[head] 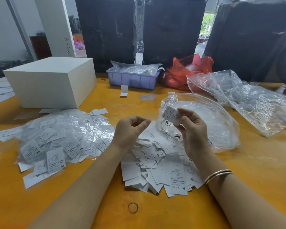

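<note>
The right hand (193,128) pinches one size label (169,115) between thumb and fingers. It holds the label up with the print toward the person, probably to read the size before sorting. The label is at 1 o'clock from the loose label pile (163,166). The left hand (130,129) is curled and holds nothing visible. On the labels I can read XS, S, M and XL. The bagged labels (56,138) lie at 9 o'clock.

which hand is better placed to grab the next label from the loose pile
Left, probably. The left hand hangs right above the loose label pile with nothing visible in its grip; the right hand pinches a size label.
</note>
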Available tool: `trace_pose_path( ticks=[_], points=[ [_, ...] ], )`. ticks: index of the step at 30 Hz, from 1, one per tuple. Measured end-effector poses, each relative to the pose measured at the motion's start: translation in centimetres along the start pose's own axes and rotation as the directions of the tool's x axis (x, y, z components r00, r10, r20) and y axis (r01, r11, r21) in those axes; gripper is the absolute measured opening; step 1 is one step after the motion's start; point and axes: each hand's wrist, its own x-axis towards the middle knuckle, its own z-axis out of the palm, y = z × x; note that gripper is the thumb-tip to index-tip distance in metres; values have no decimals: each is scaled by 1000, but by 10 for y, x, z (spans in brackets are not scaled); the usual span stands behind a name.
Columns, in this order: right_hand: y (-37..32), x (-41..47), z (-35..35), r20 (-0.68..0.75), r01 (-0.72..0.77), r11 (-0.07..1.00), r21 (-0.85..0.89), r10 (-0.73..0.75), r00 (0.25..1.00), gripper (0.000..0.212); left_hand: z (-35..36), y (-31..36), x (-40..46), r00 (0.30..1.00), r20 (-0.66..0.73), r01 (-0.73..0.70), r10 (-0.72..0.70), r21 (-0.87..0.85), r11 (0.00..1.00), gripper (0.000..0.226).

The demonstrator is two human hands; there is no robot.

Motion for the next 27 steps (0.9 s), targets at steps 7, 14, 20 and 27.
trace_pose_path(
  ticks=[7, 14, 20, 27],
  points=[
    [-8, -1, 0, 88, 170, 985, -38, -166, 982, 29, 2, -1, -4, 974, 92, -224, 208, 228, 948, 4],
    [-5, -2, 1, 175, 312, 905, -288, -271, 947, 42, 4, 2, -6, 979, 78, -198, 188, 160, 967, 2],
    [-6, -4, 4, 370, 316, 704, -636, -81, 925, 31, 4, 7, -7, 997, 43, -61, 68, -144, 988, 12],
    [-1, -5, 4, 347, 82, 851, -519, 123, 930, 9, 3, 11, -5, 998, 53, 53, -38, -328, 943, 21]
  ],
)
